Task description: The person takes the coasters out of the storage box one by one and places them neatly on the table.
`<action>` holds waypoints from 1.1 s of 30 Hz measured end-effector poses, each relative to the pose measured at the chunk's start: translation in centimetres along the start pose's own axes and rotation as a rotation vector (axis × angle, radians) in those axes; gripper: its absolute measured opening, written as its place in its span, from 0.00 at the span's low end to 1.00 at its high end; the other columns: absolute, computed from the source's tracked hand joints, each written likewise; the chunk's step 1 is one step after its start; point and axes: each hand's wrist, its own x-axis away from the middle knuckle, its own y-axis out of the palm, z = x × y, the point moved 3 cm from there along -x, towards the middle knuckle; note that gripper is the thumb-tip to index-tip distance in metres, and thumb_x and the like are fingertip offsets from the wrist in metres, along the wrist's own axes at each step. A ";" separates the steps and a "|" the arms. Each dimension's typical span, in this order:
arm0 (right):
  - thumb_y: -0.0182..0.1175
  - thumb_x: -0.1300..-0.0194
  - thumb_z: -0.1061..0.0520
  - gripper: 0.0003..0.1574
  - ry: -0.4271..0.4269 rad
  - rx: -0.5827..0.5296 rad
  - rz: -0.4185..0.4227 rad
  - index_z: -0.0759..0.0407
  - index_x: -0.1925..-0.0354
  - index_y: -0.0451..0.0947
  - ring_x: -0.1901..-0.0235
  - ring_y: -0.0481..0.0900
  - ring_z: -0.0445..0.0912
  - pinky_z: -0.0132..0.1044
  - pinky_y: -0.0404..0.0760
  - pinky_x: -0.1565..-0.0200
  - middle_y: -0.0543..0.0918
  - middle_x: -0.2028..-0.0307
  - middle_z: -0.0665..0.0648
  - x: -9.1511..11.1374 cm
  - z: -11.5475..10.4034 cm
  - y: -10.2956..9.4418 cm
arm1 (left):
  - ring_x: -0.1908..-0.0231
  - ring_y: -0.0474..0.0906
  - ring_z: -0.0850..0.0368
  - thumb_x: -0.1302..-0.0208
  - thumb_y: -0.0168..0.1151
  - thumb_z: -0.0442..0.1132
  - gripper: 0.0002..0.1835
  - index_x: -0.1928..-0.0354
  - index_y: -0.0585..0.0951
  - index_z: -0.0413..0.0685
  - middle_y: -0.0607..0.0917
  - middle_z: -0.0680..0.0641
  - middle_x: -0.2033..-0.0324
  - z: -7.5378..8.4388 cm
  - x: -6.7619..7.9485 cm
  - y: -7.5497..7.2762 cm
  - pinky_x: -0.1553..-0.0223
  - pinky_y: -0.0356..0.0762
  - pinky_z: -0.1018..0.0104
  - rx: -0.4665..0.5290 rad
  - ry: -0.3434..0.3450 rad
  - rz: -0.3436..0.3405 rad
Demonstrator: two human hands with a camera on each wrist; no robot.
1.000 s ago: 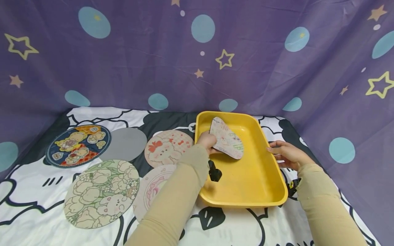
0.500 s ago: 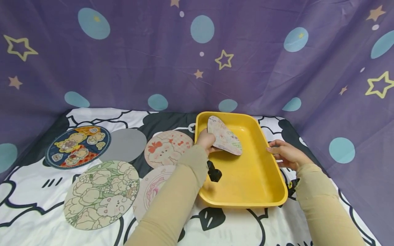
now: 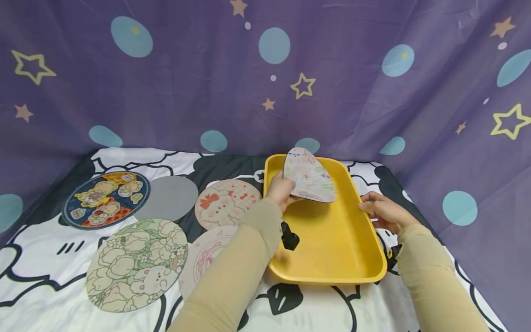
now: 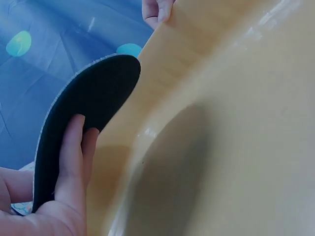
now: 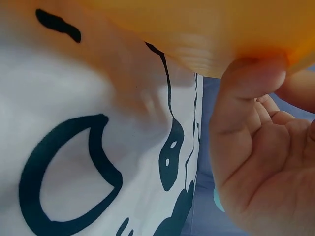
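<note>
My left hand (image 3: 283, 190) grips a thin mat (image 3: 309, 177) with rounded edges, its pale top covered in small colourful drawings. The mat is tilted over the far part of a yellow tray (image 3: 327, 249). In the left wrist view the mat's black underside (image 4: 93, 93) shows, with fingers spread against it, and its shadow falls on the tray. On the tray's right side, my right hand (image 3: 386, 212) pinches the rim. Thumb and finger meet the yellow wall (image 5: 197, 34) in the right wrist view.
Left of the tray several round mats lie flat: a dark blue one (image 3: 106, 200), a grey one (image 3: 172, 198), a pink rabbit one (image 3: 224, 203), a green floral one (image 3: 137, 265) and a pale pink one (image 3: 205, 253), partly under my left sleeve. A purple curtain (image 3: 186, 92) hangs behind.
The held mat has risen and tipped so that more of its drawn top faces the head camera; its upper edge now passes the tray's far rim. The right hand stays at the rim.
</note>
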 end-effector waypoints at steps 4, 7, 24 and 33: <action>0.53 0.26 0.55 0.11 0.001 0.019 -0.003 0.57 0.52 0.62 0.65 0.83 0.42 0.35 0.86 0.61 0.82 0.63 0.49 -0.1 -0.2 0.2 | 0.47 0.78 0.47 0.28 0.40 0.25 0.28 0.29 0.65 0.50 0.76 0.38 0.40 0.3 0.4 0.3 0.40 0.76 0.45 0.004 0.011 -0.016; 0.52 0.25 0.56 0.10 -0.007 0.029 -0.013 0.58 0.52 0.62 0.66 0.81 0.41 0.35 0.86 0.62 0.80 0.64 0.50 -0.3 -0.4 0.3 | 0.47 0.78 0.48 0.28 0.41 0.25 0.28 0.28 0.65 0.51 0.76 0.38 0.40 0.5 0.6 0.3 0.40 0.76 0.46 0.011 0.008 -0.023; 0.51 0.25 0.56 0.10 -0.006 0.071 0.009 0.59 0.52 0.63 0.68 0.81 0.40 0.34 0.85 0.63 0.79 0.65 0.49 0.2 0.0 0.0 | 0.43 0.77 0.47 0.26 0.40 0.26 0.27 0.28 0.63 0.50 0.76 0.39 0.38 1.0 1.9 0.7 0.38 0.75 0.47 0.046 -0.007 -0.070; 0.51 0.26 0.56 0.09 -0.006 0.092 0.022 0.59 0.53 0.64 0.69 0.81 0.39 0.32 0.84 0.65 0.78 0.67 0.49 0.0 -0.5 0.4 | 0.44 0.77 0.48 0.25 0.40 0.28 0.26 0.29 0.65 0.53 0.76 0.39 0.39 2.6 2.9 0.2 0.39 0.74 0.50 0.062 0.018 -0.074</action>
